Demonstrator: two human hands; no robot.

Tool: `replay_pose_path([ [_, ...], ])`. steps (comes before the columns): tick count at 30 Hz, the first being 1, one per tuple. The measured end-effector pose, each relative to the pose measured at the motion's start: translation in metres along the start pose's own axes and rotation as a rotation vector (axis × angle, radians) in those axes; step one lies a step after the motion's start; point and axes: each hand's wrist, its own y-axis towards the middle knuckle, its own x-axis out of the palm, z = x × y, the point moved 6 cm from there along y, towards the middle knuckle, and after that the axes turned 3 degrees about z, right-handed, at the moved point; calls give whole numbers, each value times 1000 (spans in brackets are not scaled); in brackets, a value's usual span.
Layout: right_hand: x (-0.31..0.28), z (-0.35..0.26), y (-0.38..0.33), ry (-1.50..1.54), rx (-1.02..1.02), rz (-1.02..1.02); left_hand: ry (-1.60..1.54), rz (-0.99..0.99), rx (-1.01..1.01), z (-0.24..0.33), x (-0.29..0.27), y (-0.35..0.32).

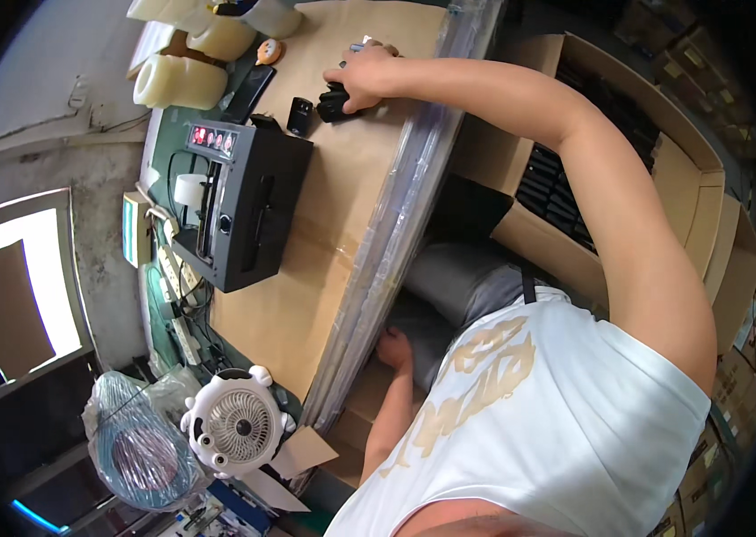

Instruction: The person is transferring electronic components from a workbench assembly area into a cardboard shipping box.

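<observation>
My right hand (367, 77) is at the far end of the brown-covered workbench (306, 295), its fingers curled over a small cluster of black plastic pieces (333, 104). Their exact kind I cannot make out. Beside them, a little to the left, lies another small black piece (300, 116), apart from the hand. A small light-and-dark item (361, 45) shows by the fingertips, partly hidden. Below the bench edge, my left hand (393, 347) rests by my grey-trousered thigh with its fingers curled in; nothing shows in it.
A black box-shaped machine (257, 210) with lit buttons stands on the bench. Behind it are tape rolls (179, 82), an orange round tape (269, 52) and power strips (183, 340). A white fan (239, 422) sits at the near end. An open carton (700, 197) of black pieces stands right.
</observation>
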Motion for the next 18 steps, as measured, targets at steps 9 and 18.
replay_pose_path([
  [9,6,-16,-17,-35,-114,37,51,11,-70,10,-17,1],
  [18,11,-9,-15,244,-151,-48,-21,-23,-88,15,-22,-6],
])
